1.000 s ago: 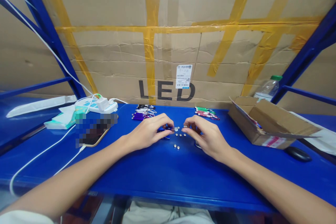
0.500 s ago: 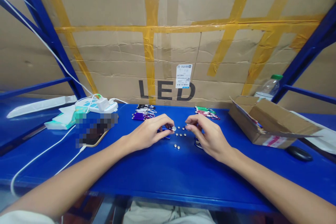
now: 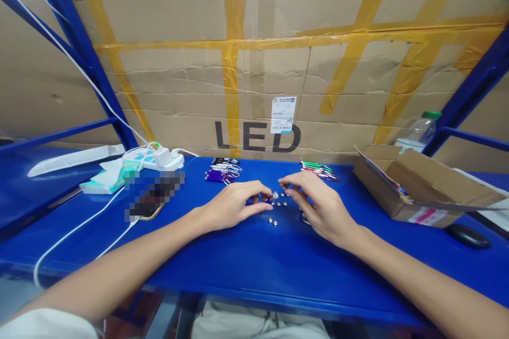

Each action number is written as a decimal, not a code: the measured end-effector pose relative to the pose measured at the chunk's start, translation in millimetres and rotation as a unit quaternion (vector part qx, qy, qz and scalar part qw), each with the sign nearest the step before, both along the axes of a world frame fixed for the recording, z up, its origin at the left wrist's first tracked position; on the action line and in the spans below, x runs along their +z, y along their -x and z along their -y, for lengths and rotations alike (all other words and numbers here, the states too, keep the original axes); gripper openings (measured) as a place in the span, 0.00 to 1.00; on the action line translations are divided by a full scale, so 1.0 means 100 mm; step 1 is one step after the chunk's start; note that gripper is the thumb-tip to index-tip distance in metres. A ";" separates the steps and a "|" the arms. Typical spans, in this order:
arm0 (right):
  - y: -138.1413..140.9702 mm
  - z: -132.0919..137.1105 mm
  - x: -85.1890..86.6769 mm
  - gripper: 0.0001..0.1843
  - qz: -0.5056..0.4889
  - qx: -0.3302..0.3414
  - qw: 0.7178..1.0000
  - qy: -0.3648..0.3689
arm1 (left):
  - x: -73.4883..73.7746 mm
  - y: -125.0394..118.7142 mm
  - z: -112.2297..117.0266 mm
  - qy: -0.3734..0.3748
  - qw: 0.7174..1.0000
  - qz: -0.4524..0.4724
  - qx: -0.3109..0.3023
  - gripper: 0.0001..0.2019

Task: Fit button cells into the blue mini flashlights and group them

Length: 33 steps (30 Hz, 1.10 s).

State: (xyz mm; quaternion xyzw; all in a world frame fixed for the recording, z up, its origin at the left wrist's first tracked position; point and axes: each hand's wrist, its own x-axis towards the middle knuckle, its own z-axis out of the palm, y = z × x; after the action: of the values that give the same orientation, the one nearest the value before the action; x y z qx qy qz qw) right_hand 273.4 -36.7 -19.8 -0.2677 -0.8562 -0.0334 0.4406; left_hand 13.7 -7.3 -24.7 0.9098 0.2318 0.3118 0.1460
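Observation:
Several small round silver pieces, like button cells (image 3: 274, 223), lie on the blue table (image 3: 258, 259) between my hands. My left hand (image 3: 234, 205) is curved, with its thumb and fingertips apart. Just off these fingertips is a blurred shiny disc (image 3: 275, 195); whether it rests on the table I cannot tell. On the other side, my right hand (image 3: 320, 202) bends over the pieces, its index fingertip and thumb apart. A dark metal clip (image 3: 304, 217) shows partly from under that hand.
Behind my left hand lie black, silver and purple torch-like sticks with clips (image 3: 220, 175). Green and red ones (image 3: 318, 169) are behind the right. A phone (image 3: 153, 204), cable and power strip (image 3: 170, 160) are at left; an open carton (image 3: 429, 183) and black mouse (image 3: 468, 235) at right.
The shiny disc that was between my left thumb and finger is now beyond the fingertips. The left hand's fingers and the right hand's fingertips have parted. The view has shifted slightly.

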 end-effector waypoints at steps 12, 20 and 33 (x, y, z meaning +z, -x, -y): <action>0.02 0.04 0.02 0.04 0.001 0.039 0.998 0.041 | -0.06 -0.08 0.03 0.051 0.998 0.031 -0.027 0.11; 0.03 0.08 0.02 0.08 0.025 0.053 0.996 0.072 | -0.08 -0.09 0.02 0.027 0.998 0.059 -0.015 0.10; 0.01 0.06 0.00 0.07 0.027 0.065 0.995 0.074 | -0.10 -0.07 0.00 0.016 0.997 0.068 -0.026 0.10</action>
State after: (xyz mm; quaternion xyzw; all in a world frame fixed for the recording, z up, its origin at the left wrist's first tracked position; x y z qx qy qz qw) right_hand 272.0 -42.9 -19.9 -0.2419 -0.8834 0.0517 0.3979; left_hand 21.0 -7.5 -34.3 0.8898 0.2027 0.3653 0.1838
